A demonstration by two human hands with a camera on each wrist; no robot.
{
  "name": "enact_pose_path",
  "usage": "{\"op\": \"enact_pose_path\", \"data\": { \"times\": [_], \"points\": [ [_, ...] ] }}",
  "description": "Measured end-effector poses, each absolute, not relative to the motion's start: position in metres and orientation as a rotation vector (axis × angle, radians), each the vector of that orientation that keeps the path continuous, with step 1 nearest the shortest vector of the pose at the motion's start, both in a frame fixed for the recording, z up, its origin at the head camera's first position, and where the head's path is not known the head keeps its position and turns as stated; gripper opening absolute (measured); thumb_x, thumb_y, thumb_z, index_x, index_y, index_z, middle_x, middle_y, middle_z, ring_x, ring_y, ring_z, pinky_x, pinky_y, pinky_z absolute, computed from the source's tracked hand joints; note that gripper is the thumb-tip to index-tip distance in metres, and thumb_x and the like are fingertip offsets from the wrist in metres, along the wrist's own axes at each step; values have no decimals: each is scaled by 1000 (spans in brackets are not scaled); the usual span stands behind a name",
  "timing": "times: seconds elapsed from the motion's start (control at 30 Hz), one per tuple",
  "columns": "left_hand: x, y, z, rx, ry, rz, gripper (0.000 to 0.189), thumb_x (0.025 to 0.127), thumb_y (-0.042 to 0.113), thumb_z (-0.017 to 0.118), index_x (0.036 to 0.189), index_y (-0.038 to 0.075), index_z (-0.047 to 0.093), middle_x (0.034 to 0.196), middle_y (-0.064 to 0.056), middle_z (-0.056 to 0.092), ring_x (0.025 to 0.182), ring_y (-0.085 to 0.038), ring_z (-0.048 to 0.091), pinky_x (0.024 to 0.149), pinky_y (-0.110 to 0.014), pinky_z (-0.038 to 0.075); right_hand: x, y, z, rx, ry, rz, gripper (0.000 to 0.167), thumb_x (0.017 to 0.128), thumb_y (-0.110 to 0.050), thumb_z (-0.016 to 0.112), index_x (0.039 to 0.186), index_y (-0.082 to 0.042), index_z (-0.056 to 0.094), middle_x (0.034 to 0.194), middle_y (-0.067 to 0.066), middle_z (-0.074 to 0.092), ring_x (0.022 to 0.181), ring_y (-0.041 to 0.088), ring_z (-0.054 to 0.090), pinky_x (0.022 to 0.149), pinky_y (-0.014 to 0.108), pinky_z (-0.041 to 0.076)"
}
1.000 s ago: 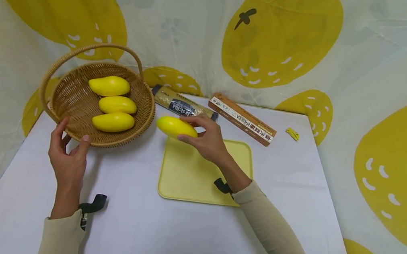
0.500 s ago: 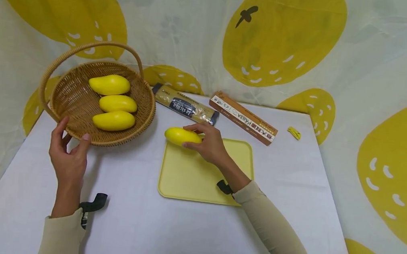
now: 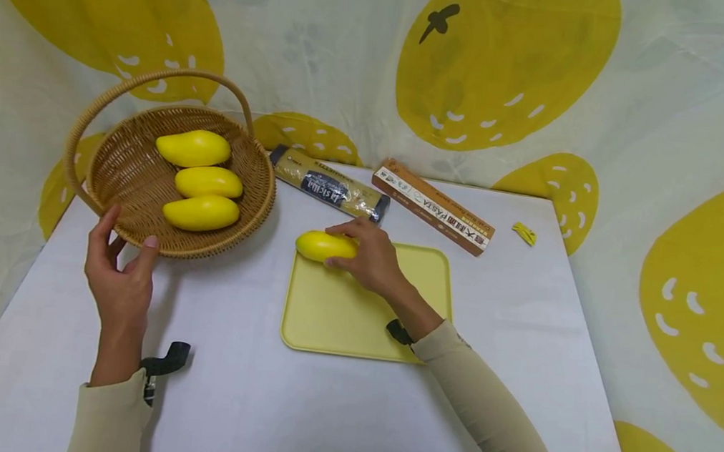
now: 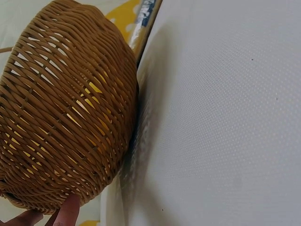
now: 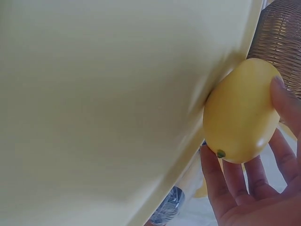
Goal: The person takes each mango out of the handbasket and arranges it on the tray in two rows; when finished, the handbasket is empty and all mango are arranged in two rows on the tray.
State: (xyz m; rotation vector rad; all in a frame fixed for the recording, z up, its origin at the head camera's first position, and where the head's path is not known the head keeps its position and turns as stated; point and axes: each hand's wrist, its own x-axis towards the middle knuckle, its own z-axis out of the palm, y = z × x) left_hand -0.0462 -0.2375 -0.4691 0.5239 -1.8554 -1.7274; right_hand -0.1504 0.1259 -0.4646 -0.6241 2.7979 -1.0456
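Note:
A yellow mango (image 3: 320,246) lies at the far left corner of the pale yellow tray (image 3: 327,323), against its rim. My right hand (image 3: 368,259) holds it between thumb and fingers; in the right wrist view the mango (image 5: 242,113) shows a green stem spot. To the left stands a wicker basket (image 3: 126,191) with a tall handle and 3 yellow mangoes (image 3: 201,213) inside. My left hand (image 3: 119,284) grips the basket's near rim, thumb and fingers spread along it. From the left wrist, the basket's woven side (image 4: 70,103) hides most of the fruit.
Behind the tray lie a clear-wrapped spaghetti pack (image 3: 329,186) and a brown and white pasta box (image 3: 431,207). A small crumpled yellow piece (image 3: 524,233) is at the right. A fruit-print cloth (image 3: 351,53) hangs along the back edge of the white table (image 3: 243,402).
My right hand has lowered the mango, slightly rightward and nearer, from above the tray's far left edge to its corner. The left hand stays at the basket rim.

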Motion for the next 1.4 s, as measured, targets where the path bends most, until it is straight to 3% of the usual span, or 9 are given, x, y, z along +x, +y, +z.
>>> {"op": "enact_pose_path", "data": {
  "times": [0.23, 0.57, 0.97, 1.4],
  "points": [
    [-45, -235, -464, 516, -1854, -1727, 64, 98, 5, 72, 157, 21, 51, 165, 1, 43, 142, -27, 46, 92, -11, 54, -145, 127, -465, -640, 2788, -1003, 56, 80, -34, 95, 133, -26, 75, 125, 2, 66, 115, 24, 61, 92, 42, 52],
    [-47, -241, -471, 537, -1876, -1711, 64, 99, 7, 72, 157, 24, 51, 165, 4, 44, 143, -27, 46, 94, -13, 54, -143, 131, -469, -670, 2730, -1118, 48, 87, -32, 90, 132, -21, 76, 120, 4, 69, 109, 22, 63, 89, 37, 58],
    [-47, -238, -469, 547, -1891, -1717, 64, 99, 8, 72, 157, 24, 50, 165, 4, 43, 144, -27, 45, 97, -15, 54, -145, 124, -470, -666, 2811, -1033, 59, 81, -30, 95, 136, -23, 73, 132, 1, 70, 129, 25, 60, 109, 47, 50],
    [-42, -230, -453, 552, -1886, -1734, 63, 99, 6, 71, 157, 22, 51, 165, 1, 43, 143, -27, 46, 96, -15, 53, -143, 125, -462, -643, 2773, -1105, 64, 79, -34, 96, 138, -23, 72, 133, 4, 70, 118, 25, 62, 95, 42, 54]
  ]
}}
